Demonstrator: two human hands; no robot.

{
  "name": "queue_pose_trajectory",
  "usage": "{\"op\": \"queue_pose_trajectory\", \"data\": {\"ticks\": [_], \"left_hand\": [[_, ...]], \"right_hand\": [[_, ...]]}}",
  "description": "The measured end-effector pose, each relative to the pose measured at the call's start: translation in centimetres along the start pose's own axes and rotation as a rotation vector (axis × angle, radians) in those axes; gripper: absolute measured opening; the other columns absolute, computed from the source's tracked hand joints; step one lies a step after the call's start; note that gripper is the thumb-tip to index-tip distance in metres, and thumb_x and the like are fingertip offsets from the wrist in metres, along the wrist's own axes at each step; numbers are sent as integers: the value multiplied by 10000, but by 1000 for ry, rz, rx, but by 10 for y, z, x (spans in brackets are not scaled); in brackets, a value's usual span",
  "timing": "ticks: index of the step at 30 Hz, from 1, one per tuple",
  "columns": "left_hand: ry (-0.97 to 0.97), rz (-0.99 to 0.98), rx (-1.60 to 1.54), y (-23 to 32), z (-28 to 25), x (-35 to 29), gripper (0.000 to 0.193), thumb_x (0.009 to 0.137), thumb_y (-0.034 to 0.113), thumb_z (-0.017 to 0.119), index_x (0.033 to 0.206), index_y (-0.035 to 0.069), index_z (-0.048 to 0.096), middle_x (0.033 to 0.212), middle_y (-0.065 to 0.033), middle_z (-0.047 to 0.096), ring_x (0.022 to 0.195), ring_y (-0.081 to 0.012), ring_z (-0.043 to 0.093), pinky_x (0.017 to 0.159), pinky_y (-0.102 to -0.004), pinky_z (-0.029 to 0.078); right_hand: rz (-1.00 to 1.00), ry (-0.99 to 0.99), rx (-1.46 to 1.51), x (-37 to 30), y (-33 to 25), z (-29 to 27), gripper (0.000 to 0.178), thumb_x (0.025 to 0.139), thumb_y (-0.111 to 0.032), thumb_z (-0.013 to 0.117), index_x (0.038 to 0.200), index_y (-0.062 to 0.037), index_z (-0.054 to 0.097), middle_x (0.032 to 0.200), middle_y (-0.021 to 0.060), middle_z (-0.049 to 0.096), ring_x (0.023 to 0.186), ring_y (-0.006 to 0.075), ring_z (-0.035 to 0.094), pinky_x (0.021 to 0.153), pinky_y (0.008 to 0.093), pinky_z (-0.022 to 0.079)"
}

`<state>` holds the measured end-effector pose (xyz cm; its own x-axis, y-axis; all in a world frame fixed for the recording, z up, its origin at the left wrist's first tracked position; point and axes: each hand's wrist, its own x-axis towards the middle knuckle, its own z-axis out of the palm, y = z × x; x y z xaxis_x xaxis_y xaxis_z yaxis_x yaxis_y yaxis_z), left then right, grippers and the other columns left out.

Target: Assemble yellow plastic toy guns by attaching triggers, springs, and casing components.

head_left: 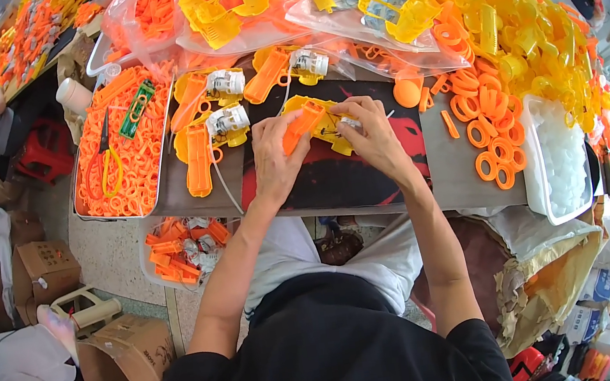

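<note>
My left hand (276, 157) is closed round the orange handle (305, 126) of a yellow plastic toy gun shell (335, 137) above the dark mat. At the shell's right side, my right hand (374, 137) pinches a small whitish part (347, 123), whose exact kind I cannot make out. Left of my hands lie three similar assemblies: a near toy gun assembly (199, 159), one behind it (191, 101) and another at the back (268, 74). Each has a yellow shell, an orange handle and a white-and-silver unit; thin pale tubes trail among them.
A tray of small orange parts (127, 187) holds scissors (108, 161) and a green tool (137, 109). Orange rings (500, 149) lie right, beside a white bin (559, 160). Yellow shells (509, 26) are heaped behind. An orange-parts bin (183, 248) stands below the table's left edge.
</note>
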<state>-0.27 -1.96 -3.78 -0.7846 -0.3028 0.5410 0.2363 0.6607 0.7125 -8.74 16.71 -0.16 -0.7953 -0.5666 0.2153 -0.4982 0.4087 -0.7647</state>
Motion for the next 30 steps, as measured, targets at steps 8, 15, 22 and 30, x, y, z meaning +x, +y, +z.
{"op": "queue_pose_trajectory", "data": {"ticks": [8,15,22,30], "left_hand": [[-5,79,83,3,1,-2,221,845,110,780,1059,92,728,1147,-71,677,1090,-304,540,996,-417,422],[-56,62,168,2,2,-2,191,823,84,792,1008,69,746,1153,-73,677,1098,-321,546,968,-415,447],[-13,82,172,12,6,-10,137,834,52,775,955,54,711,1118,-84,658,951,-316,550,859,-416,475],[52,99,210,24,4,-7,201,860,69,755,1056,67,707,1157,-83,623,1064,-330,529,943,-421,451]], "right_hand": [[-8,37,-28,-1,9,3,281,959,-125,646,1232,-75,688,1265,96,573,1156,244,483,840,310,502],[35,84,103,-11,-4,-15,385,946,-174,690,1303,-45,628,1300,118,566,1192,259,524,963,350,492],[41,117,-42,-53,4,-23,515,890,-80,759,1371,-26,582,1236,147,648,1117,246,644,993,344,490],[368,148,670,-43,14,-22,436,1022,-215,648,1349,44,524,1127,109,704,990,130,652,905,282,503]]}}
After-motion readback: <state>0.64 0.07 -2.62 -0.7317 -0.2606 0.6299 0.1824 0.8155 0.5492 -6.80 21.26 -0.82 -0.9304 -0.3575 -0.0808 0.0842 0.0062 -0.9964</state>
